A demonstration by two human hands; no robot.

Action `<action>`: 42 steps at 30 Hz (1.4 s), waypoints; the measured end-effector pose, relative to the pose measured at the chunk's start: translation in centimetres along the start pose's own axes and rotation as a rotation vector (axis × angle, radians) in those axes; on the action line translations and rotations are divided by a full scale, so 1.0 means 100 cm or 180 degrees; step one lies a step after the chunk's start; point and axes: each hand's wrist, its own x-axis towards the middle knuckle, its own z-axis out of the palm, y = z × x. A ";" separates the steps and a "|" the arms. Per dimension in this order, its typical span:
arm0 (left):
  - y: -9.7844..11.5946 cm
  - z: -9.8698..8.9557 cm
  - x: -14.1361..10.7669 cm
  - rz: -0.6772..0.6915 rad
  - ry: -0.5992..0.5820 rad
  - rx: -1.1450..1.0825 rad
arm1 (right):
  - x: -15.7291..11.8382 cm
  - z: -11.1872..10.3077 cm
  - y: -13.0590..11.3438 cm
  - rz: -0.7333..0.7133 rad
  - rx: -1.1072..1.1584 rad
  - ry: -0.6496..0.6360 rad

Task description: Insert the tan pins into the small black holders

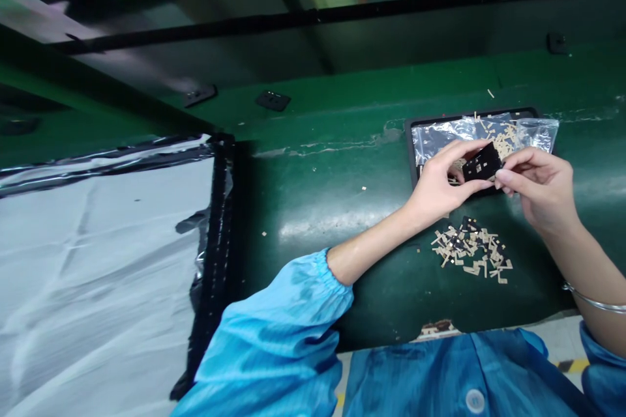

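A small black flat part (482, 163) with light spots on its face is gripped by its edges in my left hand (443, 176), thumb below and fingers above. At its right edge my right hand (542, 186) is closed in a pinch, thumb against fingertips; whether a small piece sits between them is too small to make out. Both hands are over a black tray (413, 150) lined with a clear plastic bag (538, 133). Beige small pieces (506, 138) lie on the bag. Nearer to me, a pile of beige and black bits (472, 247) rests on the green table.
The green table (342, 195) has a few stray bits on it. A white sheet-covered panel with a black edge (107, 260) stands at the left. Black flat pieces (272, 100) lie along the back. The table's front edge is chipped (437, 328).
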 end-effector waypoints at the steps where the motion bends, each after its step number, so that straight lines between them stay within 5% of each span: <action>1: 0.000 0.000 0.000 0.0015 0.0015 0.0032 | 0.000 0.000 0.000 0.0023 0.0043 -0.0021; 17: -0.001 0.002 -0.004 0.0820 0.0131 0.0761 | 0.006 -0.002 -0.003 0.0783 0.0467 -0.0568; 23: 0.003 -0.012 0.007 0.0012 0.0351 0.0258 | -0.006 0.010 -0.001 -0.0106 -0.0378 0.0184; 30: -0.035 -0.060 0.087 -0.0083 0.1313 0.0380 | -0.026 0.028 0.003 -0.1622 -0.2310 -0.1188; 35: -0.075 -0.096 0.137 -0.0475 0.1805 0.0771 | -0.033 0.037 0.011 -0.2288 -0.3296 -0.1245; 38: -0.076 -0.102 0.131 -0.0324 0.1914 0.0946 | -0.036 0.041 0.009 -0.2436 -0.3587 -0.1164; 42: -0.049 -0.083 0.091 -0.0175 0.1527 0.0723 | -0.039 0.045 0.007 -0.2483 -0.3764 -0.1119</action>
